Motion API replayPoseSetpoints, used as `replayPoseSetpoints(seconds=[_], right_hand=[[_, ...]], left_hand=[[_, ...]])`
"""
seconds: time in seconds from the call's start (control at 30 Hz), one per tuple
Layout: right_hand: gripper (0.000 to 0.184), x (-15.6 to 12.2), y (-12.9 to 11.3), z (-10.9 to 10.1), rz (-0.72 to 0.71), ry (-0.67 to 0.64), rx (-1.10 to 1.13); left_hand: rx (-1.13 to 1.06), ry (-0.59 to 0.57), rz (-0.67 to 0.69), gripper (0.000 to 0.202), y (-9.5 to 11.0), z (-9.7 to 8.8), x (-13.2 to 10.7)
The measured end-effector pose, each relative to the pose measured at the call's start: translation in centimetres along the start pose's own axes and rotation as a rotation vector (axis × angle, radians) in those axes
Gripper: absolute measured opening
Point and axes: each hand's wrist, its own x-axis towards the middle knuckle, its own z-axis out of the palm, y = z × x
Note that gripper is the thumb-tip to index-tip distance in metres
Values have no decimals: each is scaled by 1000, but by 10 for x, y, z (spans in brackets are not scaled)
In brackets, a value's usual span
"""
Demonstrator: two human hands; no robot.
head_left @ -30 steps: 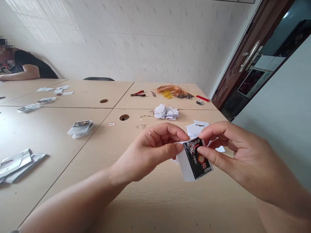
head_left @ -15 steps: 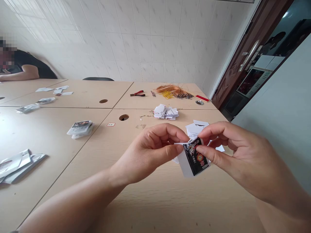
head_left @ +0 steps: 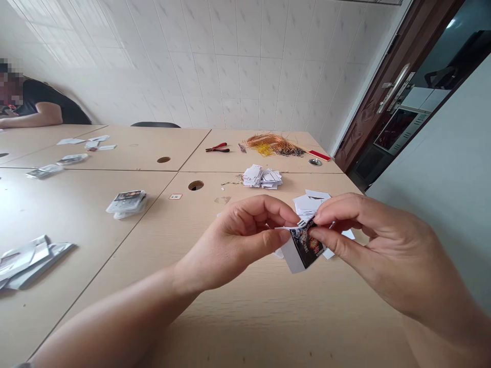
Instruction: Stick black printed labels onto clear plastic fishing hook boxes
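Pinching a folded white paper packet (head_left: 306, 250) with a black printed label, the left hand (head_left: 238, 236) and right hand (head_left: 378, 246) meet above the near middle of the pale wooden table (head_left: 249, 317). The left thumb and curled fingers press against the packet's left end, while the right thumb and forefinger close on its upper edge; the fingers of both hands are bent, not spread. Just behind the right hand lies a loose stack of white paper slips (head_left: 309, 204), and farther toward the far edge sits a larger pile of white paper pieces (head_left: 262, 177). Along the far edge lie red-handled pliers (head_left: 217, 148) and a tangle of copper wire (head_left: 273, 145). Toward the left edge are clear-wrapped packets (head_left: 126, 203) and silver foil pouches (head_left: 26, 260). A seated person (head_left: 38, 102) is at the far left corner, one forearm on the table.
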Motion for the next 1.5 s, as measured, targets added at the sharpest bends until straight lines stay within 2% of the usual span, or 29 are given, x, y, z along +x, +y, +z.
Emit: replayPoseSetpoints(seconds=[0.37, 0.6, 0.87, 1.03, 1.33, 1.5], right_hand=[[16, 0, -2, -2, 7, -21, -50], [15, 1, -2, 0, -83, -28, -174], [15, -1, 4, 3, -188, -37, -271], [16, 0, 6, 6, -232, -18, -320], [13, -2, 10, 10, -263, 18, -272], [14, -1, 11, 11, -284, 38, -230]], left_hand=[[2, -6, 2, 20, 1, 0, 2], [2, -8, -6, 19, 0, -1, 2], [44, 52, -30, 12, -2, -3, 2], [-20, 52, -48, 12, -1, -1, 4], [-84, 115, -96, 11, 3, 1, 5], [-99, 112, -94, 14, 3, 1, 6]])
